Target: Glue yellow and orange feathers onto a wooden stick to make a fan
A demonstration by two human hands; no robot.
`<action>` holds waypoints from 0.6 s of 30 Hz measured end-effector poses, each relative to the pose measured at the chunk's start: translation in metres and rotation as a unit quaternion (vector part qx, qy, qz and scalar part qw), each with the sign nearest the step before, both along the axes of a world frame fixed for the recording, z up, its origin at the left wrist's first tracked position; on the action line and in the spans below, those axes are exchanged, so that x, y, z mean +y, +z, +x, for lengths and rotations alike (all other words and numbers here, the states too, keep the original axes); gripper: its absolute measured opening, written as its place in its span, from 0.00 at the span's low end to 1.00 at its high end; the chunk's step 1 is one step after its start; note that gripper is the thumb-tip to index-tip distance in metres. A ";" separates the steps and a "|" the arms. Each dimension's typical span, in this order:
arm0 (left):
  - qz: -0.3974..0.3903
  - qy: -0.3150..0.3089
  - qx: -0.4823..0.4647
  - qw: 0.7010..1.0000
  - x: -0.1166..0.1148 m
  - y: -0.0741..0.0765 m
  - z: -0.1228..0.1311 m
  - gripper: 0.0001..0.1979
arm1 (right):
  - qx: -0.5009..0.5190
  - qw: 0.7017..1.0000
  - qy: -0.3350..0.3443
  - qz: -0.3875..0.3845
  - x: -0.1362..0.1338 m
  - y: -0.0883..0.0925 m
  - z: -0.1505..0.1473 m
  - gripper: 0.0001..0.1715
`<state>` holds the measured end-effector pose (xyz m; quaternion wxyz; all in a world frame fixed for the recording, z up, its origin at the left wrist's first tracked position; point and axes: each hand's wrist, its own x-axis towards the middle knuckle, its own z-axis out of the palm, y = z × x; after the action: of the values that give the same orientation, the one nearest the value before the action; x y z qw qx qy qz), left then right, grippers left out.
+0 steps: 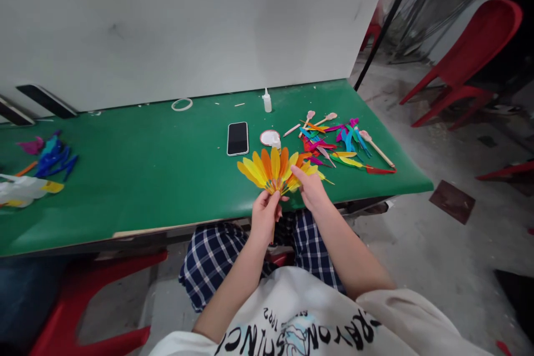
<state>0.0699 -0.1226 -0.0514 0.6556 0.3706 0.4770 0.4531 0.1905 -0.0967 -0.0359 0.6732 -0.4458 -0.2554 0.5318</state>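
Left hand [265, 216] pinched shut on feather fan [271, 169] stem, over desk [137, 178] front edge; right hand [312, 188] half-open, forefinger resting on fan's right feathers. Bare green to the left.

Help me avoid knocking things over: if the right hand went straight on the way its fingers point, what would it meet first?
The feather fan, already touched by the fingers of the right hand. Beyond it probably comes the white round disc, though depth is unclear.

Table [146, 178]: matt green cloth-like cover. Fan [271, 169]: soft feathers, yellow and orange. Phone [237, 138]: glossy black glass. Sticks [377, 147]: pale wood. Chair [467, 61]: glossy red plastic.
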 end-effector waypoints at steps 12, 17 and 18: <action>0.054 -0.095 0.077 0.991 -0.003 0.010 -0.007 0.13 | -0.338 0.917 0.210 0.007 -0.003 0.058 0.057 0.08; 0.048 -0.091 0.073 0.992 -0.003 0.009 -0.005 0.13 | -0.324 0.926 0.194 0.006 -0.004 0.051 0.050 0.06; 0.050 -0.091 0.074 0.992 -0.003 0.009 -0.005 0.13 | -0.319 0.928 0.193 0.006 -0.004 0.049 0.049 0.06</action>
<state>0.0645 -0.1252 -0.0421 0.6378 0.4770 0.4655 0.3860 0.2398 -0.1010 0.0131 0.4432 -0.5297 -0.5412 0.4796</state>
